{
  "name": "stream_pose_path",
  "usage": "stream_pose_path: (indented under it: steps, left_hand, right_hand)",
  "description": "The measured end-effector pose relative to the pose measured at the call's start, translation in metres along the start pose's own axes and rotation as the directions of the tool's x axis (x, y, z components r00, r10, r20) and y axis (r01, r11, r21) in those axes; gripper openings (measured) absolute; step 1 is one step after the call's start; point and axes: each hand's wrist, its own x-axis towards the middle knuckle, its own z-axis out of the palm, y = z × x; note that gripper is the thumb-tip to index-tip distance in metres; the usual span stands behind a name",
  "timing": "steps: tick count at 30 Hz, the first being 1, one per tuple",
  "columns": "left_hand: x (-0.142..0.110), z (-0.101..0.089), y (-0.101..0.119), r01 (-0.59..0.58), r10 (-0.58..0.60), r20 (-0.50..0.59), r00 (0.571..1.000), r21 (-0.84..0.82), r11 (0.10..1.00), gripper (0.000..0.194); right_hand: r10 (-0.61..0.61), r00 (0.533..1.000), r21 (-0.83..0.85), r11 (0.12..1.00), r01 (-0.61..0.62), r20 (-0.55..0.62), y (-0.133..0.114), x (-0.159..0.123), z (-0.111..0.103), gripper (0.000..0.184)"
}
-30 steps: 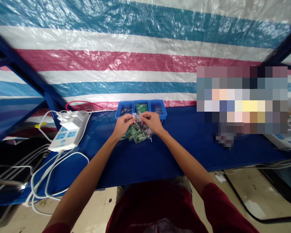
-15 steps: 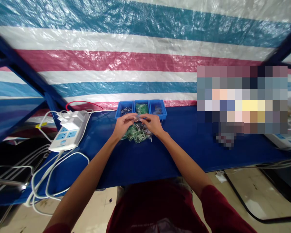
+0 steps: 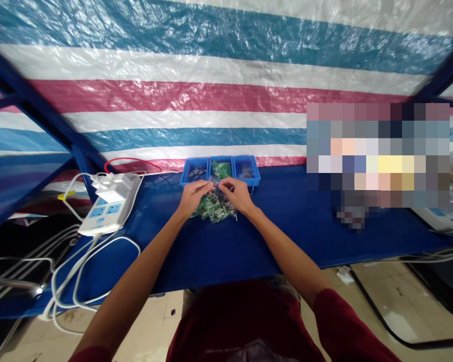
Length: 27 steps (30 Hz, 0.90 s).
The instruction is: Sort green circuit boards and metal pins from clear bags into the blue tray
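Note:
My left hand (image 3: 192,197) pinches the edge of a small clear plastic bag (image 3: 214,180), its fingers closed. Opposite it, my right hand (image 3: 239,193) has thumb and fingertips pressed together at the bag's other side. Whatever the bag contains is too small to make out. Just below both hands, a pile of green and clear packets (image 3: 213,209) lies on the blue table (image 3: 219,256). Three blue bins stand behind: the left bin (image 3: 182,172) has thin metal pieces, the middle bin (image 3: 210,162) green packets, the right bin (image 3: 257,173) greyish clear packets.
A white power strip (image 3: 111,208) with plugged-in adapters sits at the left, its white cables (image 3: 75,266) looping over the table edge. Striped plastic sheeting (image 3: 196,95) hangs behind the bins. A pixelated area covers the right side, beside another white power strip (image 3: 440,220).
The clear bag shows more plainly between my fingertips, standing up above them. My hands have shifted only slightly, and the pile looks the same.

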Motion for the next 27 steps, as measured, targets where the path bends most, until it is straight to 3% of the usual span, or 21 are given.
stream_pose_path:
  steps: [9,11,14,17,23,27]
  left_hand:
    - [0.002,0.002,-0.008,0.086,-0.104,-0.081,0.991,-0.203,0.976,0.035]
    - [0.003,0.003,-0.008,0.091,-0.115,-0.089,0.989,-0.238,0.967,0.037]
    - [0.003,0.005,-0.009,0.082,-0.125,-0.127,0.984,-0.305,0.949,0.044]
    - [0.002,0.006,-0.011,0.085,-0.138,-0.134,0.981,-0.342,0.936,0.038]
    - [0.002,0.004,-0.016,0.122,-0.141,-0.049,0.989,-0.285,0.951,0.042]
    - [0.002,0.004,-0.016,0.026,-0.042,-0.093,0.995,-0.167,0.986,0.04]
  right_hand:
    - [0.078,0.997,0.119,0.99,-0.076,-0.011,-0.004,0.0,-0.001,0.014]
    - [0.068,0.997,0.13,0.989,-0.065,-0.019,-0.005,-0.002,-0.002,0.024]
    - [-0.055,0.998,0.101,0.993,0.056,-0.01,-0.005,-0.003,-0.002,0.03]
    - [-0.187,0.982,0.01,0.982,0.187,0.003,-0.001,-0.004,0.0,0.025]
    - [-0.176,0.981,-0.113,0.98,0.166,-0.077,0.007,-0.001,0.001,0.023]
    - [-0.132,0.989,-0.086,0.988,0.127,-0.058,0.005,0.0,0.002,0.023]
